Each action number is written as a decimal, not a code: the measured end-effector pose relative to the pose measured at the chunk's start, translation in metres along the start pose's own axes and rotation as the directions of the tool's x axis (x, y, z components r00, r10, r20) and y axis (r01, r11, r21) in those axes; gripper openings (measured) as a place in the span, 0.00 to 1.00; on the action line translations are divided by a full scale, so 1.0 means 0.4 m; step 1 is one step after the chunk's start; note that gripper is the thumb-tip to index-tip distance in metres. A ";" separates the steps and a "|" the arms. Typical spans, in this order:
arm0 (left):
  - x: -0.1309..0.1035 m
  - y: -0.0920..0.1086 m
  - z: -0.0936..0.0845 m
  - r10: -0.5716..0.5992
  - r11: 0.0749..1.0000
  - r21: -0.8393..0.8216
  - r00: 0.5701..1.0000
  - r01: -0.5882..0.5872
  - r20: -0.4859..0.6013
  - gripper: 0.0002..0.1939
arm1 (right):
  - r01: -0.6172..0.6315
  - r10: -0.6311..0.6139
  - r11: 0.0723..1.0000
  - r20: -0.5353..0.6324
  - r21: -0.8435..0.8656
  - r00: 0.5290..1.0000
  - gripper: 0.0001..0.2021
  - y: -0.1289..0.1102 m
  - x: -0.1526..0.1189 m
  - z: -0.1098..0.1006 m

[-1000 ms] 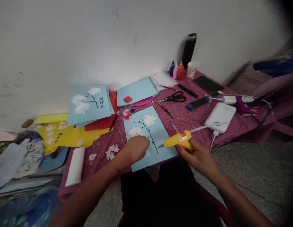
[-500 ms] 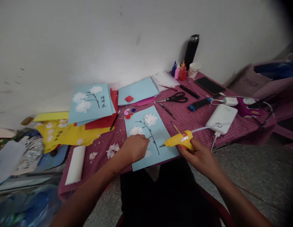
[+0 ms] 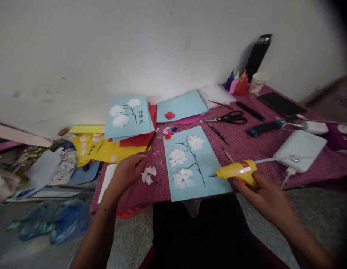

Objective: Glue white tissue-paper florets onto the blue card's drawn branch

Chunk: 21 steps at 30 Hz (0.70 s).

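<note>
My right hand (image 3: 267, 190) grips a yellow glue gun (image 3: 236, 172), its nozzle pointing left over the lower right of a light blue sheet (image 3: 215, 188). That sheet bears a drawn dark branch and three white paper flowers; the lowest flower (image 3: 184, 178) is nearest the table's front edge. Left of the sheet, my left hand (image 3: 128, 172) hovers low over the table with its fingers bent together; anything in them is hidden. Beside its fingertips lie white paper scraps (image 3: 149, 175). A white roll or strip (image 3: 106, 181) is partly covered by that hand.
Behind lie a finished-looking flower card (image 3: 113, 129), black scissors (image 3: 232, 117), a brush (image 3: 218, 133) and a black pen (image 3: 152, 139). Paint bottles (image 3: 242, 84), a paper cup (image 3: 258, 82) and a black flask (image 3: 257, 54) stand at the wall. A white power bank (image 3: 301, 149) and cables lie right.
My left hand has left the lowest flower and moved left to the paper scraps, uncovering the flower. The glue gun stays in my right hand. The view has shifted left.
</note>
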<state>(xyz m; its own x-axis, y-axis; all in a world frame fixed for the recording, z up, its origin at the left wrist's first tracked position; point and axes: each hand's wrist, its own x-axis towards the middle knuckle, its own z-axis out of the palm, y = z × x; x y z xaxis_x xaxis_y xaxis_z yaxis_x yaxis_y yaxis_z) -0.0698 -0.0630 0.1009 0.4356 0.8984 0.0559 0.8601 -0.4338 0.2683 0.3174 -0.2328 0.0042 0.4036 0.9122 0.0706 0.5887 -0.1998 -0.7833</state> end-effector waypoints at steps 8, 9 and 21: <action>-0.061 -0.029 0.070 0.079 0.997 -0.023 0.986 -0.076 0.148 0.10 | -0.017 0.018 0.998 0.011 -0.059 1.000 0.21 -0.007 0.040 0.016; -0.065 -0.021 0.079 0.090 0.996 0.004 0.983 -0.091 0.163 0.11 | -0.013 0.013 0.997 0.004 -0.071 1.000 0.21 -0.006 0.042 0.017; -0.043 -0.029 0.143 0.060 0.993 0.095 0.988 -0.074 0.145 0.13 | 0.010 -0.010 0.999 -0.009 -0.047 1.000 0.20 -0.006 0.043 0.028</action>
<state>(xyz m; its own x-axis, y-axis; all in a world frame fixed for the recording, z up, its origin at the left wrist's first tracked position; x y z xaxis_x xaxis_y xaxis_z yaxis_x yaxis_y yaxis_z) -0.0722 -0.0774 0.0419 0.5202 0.8514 -0.0679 0.8468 -0.5037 0.1709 0.3149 -0.2127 0.0004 0.4041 0.9108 0.0843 0.6248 -0.2076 -0.7527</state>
